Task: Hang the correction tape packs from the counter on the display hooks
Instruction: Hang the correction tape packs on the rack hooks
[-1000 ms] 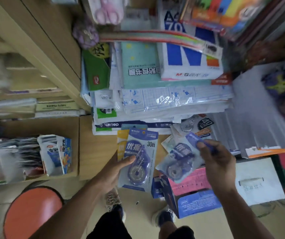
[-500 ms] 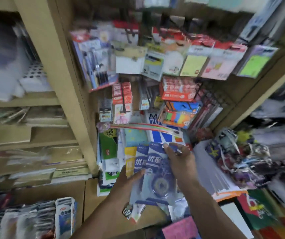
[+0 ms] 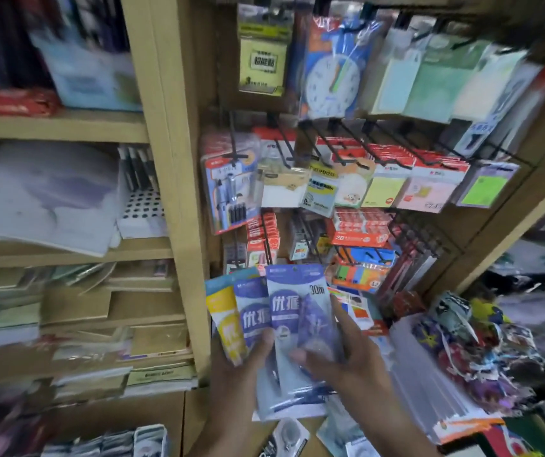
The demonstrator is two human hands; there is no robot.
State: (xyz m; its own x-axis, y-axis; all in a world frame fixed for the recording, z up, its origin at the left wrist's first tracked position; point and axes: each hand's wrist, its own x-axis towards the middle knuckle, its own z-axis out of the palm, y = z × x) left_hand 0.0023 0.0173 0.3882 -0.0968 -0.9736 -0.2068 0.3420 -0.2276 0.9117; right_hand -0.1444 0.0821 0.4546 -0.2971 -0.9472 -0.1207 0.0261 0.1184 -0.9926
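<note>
Correction tape packs (image 3: 284, 318) fanned between both hands (image 3: 301, 367), below display hooks (image 3: 347, 143).

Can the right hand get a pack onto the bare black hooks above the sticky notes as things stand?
Probably yes. The right hand already grips the front correction tape pack, and nothing visibly blocks the way up to the bare hooks. The left hand holds the other packs.

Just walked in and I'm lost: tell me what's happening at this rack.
A person is restocking. Both hands hold a fanned stack of correction tape packs in front of the display hooks: the left hand grips from below, the right hand steadies the front blue pack. None of these is hung yet.
</note>
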